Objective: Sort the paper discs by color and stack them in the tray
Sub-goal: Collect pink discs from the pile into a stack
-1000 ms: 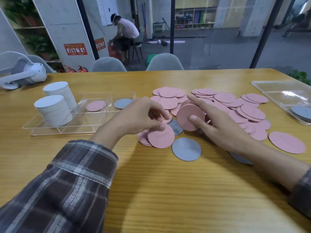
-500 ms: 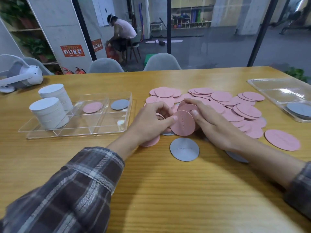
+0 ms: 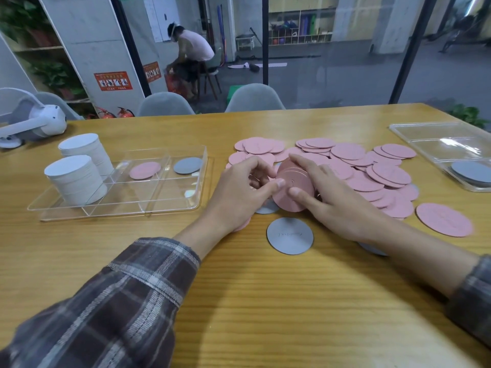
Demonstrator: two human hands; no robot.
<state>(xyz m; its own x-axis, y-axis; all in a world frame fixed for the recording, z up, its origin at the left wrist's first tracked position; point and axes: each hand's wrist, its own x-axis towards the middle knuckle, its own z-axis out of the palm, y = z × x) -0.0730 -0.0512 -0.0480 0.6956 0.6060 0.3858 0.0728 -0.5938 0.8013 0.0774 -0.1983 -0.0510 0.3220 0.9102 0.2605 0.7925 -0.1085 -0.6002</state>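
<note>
Pinched between the left hand (image 3: 239, 191) and the right hand (image 3: 337, 203), a tilted bundle of pink discs (image 3: 292, 191) stands at frame centre beside the loose pink pile (image 3: 372, 168) on a wooden table (image 3: 265, 301). At left sits the clear tray (image 3: 119, 211); grey chairs (image 3: 164, 103) and a glass wall (image 3: 332, 62) fill the upper frame.

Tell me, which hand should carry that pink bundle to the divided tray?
Probably the left hand: it pinches the pink bundle and lies nearer the divided tray than the right hand.
</note>
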